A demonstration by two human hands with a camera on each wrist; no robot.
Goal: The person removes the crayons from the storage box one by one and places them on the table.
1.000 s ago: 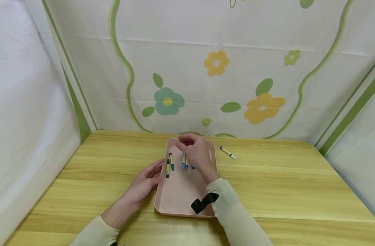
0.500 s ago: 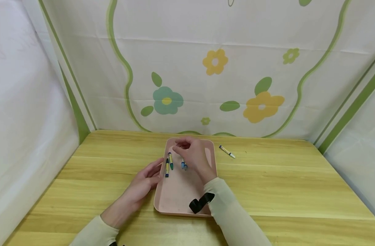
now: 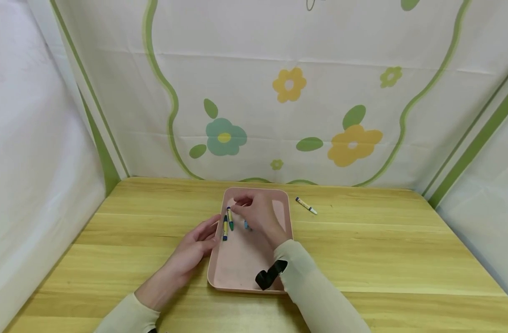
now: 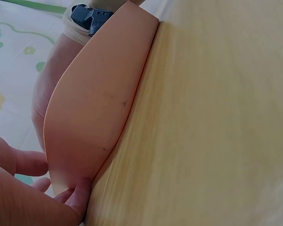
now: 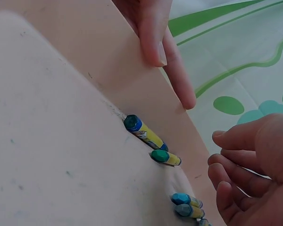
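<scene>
Reading the wrappers: dark print marks the yellow paper on the dark-tipped, blue-banded cylindrical crayon (image 3: 225, 230) and the green-tipped crayon (image 3: 230, 216), too small and blurred to make out. The slim, pale-wrapped, white-tipped crayon (image 3: 306, 206) carries print just as unreadable.
Crayons lying inside: the dark-tipped and green-tipped ones lie near the left wall within the pink, rounded-rectangular tray (image 3: 237, 273); farther right, a turquoise-tipped crayon (image 5: 186, 199) and a grey-blue-tipped crayon (image 5: 188, 211) lie side by side.
Crayon lying outside: the white-tipped one lies on the yellow wood-grain tabletop (image 3: 382, 259), right of the tray's far end.
Bare right hand (image 3: 257, 212): reaches over the tray from the near right, fingers pointing left, beside the green-tipped crayon. The fingers are bent, the thumb apart from them; whether it touches that crayon, I cannot tell.
Bare left hand (image 3: 191, 252): rests against the tray's left wall, thumb and forefinger spread apart, fingertips touching the wall.
Wrist gear: a black device (image 3: 272, 275) sits at the right cream sleeve (image 3: 316, 286).
</scene>
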